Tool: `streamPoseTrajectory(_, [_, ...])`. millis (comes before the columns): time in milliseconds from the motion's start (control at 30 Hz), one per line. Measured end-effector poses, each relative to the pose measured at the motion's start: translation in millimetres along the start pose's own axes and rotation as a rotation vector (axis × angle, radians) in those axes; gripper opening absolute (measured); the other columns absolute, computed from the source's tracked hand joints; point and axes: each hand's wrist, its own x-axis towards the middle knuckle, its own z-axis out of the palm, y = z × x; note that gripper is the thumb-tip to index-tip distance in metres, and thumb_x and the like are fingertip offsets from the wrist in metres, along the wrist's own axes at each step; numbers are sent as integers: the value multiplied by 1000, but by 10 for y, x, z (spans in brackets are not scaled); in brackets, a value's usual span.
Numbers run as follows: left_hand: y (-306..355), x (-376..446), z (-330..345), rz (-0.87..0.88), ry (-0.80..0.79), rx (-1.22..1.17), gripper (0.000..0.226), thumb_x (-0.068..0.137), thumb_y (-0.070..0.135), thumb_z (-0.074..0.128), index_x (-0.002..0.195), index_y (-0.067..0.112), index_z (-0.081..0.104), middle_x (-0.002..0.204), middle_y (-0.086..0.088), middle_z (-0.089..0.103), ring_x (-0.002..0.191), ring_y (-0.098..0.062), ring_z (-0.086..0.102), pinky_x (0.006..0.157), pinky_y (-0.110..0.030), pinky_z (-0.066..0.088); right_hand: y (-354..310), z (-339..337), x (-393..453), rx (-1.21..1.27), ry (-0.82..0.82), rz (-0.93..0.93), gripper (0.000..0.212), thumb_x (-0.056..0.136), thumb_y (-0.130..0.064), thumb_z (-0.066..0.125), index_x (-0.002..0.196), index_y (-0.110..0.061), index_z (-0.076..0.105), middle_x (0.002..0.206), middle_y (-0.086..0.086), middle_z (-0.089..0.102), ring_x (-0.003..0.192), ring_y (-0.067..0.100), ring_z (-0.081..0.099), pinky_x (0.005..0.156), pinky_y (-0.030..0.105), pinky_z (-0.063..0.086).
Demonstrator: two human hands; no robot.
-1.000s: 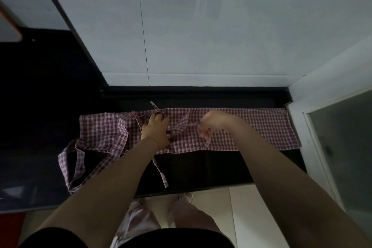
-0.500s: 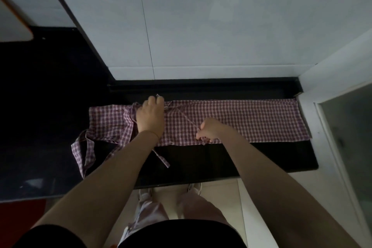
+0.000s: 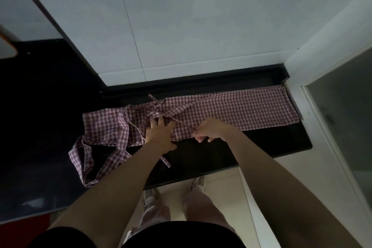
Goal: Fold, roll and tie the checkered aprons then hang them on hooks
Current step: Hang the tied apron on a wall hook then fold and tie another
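Observation:
A red-and-white checkered apron [image 3: 231,110] lies folded into a long strip on a black countertop [image 3: 261,147]. Its neck loop and straps [image 3: 88,159] spill over the left end. My left hand [image 3: 161,134] lies flat on the middle of the strip, fingers spread, pressing it down. Just to its right, my right hand [image 3: 209,131] pinches a thin tie string [image 3: 182,124] that runs taut up and left across the cloth. Another tie end [image 3: 166,162] hangs below my left wrist.
A white tiled wall [image 3: 201,26] rises behind the counter. A white door frame with a glass panel [image 3: 342,127] stands at the right. The counter continues darker to the left. My feet stand on the pale floor [image 3: 221,187] under the counter's front edge.
My left hand has slid from the strip's far edge toward the near edge and flattened. My right hand still holds the tie string, now pulled taut toward me.

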Motion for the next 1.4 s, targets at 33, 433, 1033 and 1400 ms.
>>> streamPoseTrajectory(33, [-6,6,-8,2,-16,4,102,79,52,73,155,36,7,158,-14,11,144,-44,10,111,-51,34,-21,-32,-24,1,3,9,16,93,-28,65,89,-14,73,89,-2,74,84,4,68,67,23,48])
streamPoseTrajectory(433, [-15,29,-126,28,-138,-56,96,86,42,68,157,34,3,161,-16,1,147,-46,0,112,-52,36,-246,-337,-414,321,-18,-276,24,94,-28,64,91,-5,72,87,0,71,82,13,64,81,27,47])
streamPoseTrajectory(1033, [182,-18,-377,-2,-39,56,52,94,55,44,133,23,55,138,-11,50,131,-30,39,105,-45,37,-343,-916,-33,-520,1118,87,43,91,-16,63,130,-10,47,129,19,46,119,35,43,99,49,37])
streamPoseTrajectory(1400, [-421,144,-108,-293,332,-317,75,85,48,66,146,21,32,135,-10,47,125,-29,45,103,-43,40,-748,-38,510,-452,584,-532,11,96,-13,57,105,-13,64,108,0,52,95,14,52,76,28,46])
